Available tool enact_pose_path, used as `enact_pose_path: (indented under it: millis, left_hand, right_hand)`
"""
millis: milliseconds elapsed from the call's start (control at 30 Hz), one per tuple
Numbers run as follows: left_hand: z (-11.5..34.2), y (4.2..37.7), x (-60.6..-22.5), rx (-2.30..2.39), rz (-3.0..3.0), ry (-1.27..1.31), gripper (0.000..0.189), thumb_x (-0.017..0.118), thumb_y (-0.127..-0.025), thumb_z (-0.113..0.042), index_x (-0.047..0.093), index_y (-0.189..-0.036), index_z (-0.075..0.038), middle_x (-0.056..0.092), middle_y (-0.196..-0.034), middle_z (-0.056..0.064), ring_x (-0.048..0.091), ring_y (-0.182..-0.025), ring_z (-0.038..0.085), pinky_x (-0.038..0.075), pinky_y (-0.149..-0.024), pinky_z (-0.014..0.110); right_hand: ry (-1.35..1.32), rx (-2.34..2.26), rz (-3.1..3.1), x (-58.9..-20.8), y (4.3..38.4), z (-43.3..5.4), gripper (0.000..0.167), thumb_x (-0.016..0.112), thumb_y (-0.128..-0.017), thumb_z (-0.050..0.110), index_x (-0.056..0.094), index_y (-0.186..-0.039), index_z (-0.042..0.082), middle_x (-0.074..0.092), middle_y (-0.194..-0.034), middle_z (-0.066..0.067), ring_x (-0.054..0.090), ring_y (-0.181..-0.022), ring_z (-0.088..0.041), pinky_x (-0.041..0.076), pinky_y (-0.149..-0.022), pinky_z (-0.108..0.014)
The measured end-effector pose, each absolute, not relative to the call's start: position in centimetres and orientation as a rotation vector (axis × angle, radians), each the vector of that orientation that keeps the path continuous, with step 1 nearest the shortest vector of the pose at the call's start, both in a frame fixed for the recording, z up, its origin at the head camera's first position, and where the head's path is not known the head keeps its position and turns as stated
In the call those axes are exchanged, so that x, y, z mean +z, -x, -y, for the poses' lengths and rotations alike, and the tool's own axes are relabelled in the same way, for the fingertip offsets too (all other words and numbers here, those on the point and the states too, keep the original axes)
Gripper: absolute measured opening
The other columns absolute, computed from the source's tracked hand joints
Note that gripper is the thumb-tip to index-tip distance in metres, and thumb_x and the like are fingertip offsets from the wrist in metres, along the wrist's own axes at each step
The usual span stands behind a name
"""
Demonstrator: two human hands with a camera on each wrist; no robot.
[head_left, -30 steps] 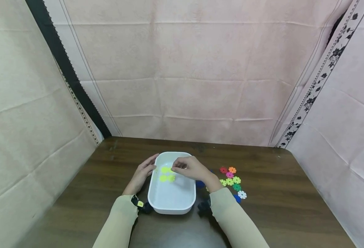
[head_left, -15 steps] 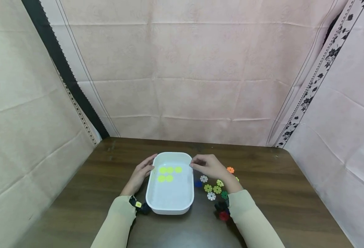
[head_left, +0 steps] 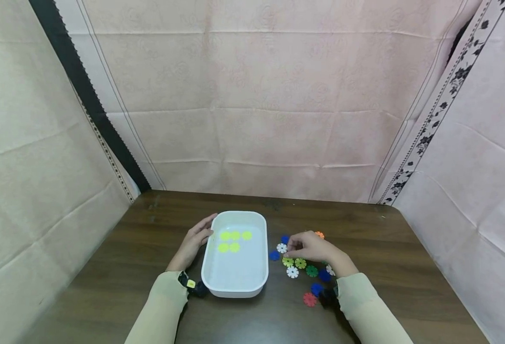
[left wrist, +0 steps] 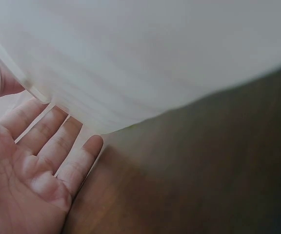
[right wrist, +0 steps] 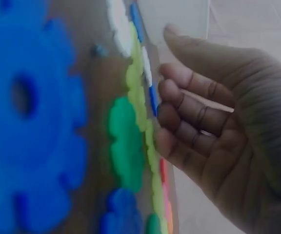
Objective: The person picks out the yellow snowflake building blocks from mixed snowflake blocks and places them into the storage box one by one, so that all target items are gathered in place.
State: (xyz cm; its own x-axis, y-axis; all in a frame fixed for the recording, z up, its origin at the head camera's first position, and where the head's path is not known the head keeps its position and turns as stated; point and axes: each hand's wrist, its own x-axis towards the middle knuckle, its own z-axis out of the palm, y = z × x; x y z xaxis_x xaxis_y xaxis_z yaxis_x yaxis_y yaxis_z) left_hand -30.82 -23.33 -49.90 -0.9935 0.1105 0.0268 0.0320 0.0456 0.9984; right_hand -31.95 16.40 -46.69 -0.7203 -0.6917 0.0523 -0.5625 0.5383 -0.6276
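Several lime-yellow notched plastic discs [head_left: 235,236] lie flat inside a white rectangular tray [head_left: 235,279], in two rows near its far end. At the tray's left side is my left hand [head_left: 194,242]. Its thumb rests at the rim, and its extended fingers [left wrist: 57,141] touch the outer wall. My right hand [head_left: 314,248] hovers right of the tray, low over loose flower-shaped discs. In the right wrist view its thumb stands apart from the loosely bent fingers, with nothing between them. Beneath it lie yellow-green discs [head_left: 300,263], a white disc [head_left: 292,272] and a green disc [right wrist: 126,144].
More loose discs surround my right hand: a red disc [head_left: 310,299], an orange disc [head_left: 320,234] and several blue discs [head_left: 274,255]. The brown wooden table [head_left: 192,203] ends at a hanging pale cloth [head_left: 274,119], with further cloth on both sides.
My right hand has left the tray, moving right and down to the loose discs. One more yellow disc shows in the tray's far row. The left hand keeps its place at the tray.
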Motion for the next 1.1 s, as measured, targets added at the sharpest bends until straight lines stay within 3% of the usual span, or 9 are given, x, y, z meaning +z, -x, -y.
enact_pose_path:
  millis: [300,800,1100]
  left_hand:
    - [23.32,30.91,-49.71,2.129,-2.235,-0.161,0.048,0.055,-0.100,-0.022,0.050,-0.148,-0.023,0.045,-0.153,0.002,0.044,-0.140,0.020,0.036,-0.114,0.046]
    - [23.34,30.82,-49.89,2.124,-2.247,-0.151,0.047,0.054,-0.101,-0.021,0.050,-0.148,-0.024,0.044,-0.154,0.001,0.042,-0.141,0.020,0.036,-0.114,0.045]
    - [23.33,30.80,-49.86,2.119,-2.248,-0.151,0.047,0.053,-0.102,-0.021,0.050,-0.148,-0.023,0.043,-0.155,0.001,0.042,-0.142,0.020,0.036,-0.114,0.044]
  right_hand:
    - [1.070,-0.809,-2.606,-47.37,32.37,-16.66,0.023,0.083,-0.083,0.036,0.067,-0.088,0.020,0.061,-0.076,0.009,0.053,-0.068,-0.008,0.050,-0.061,-0.026]
    - [0.991,-0.841,-2.546,-47.06,32.10,-16.64,0.019,0.081,-0.086,0.030,0.069,-0.094,0.018,0.063,-0.081,0.006,0.056,-0.074,-0.014,0.052,-0.065,-0.029]
    - [1.015,-0.829,-2.551,-47.17,32.16,-16.78,0.026,0.084,-0.082,0.035,0.069,-0.096,0.018,0.063,-0.084,0.007,0.057,-0.078,-0.015,0.054,-0.069,-0.029]
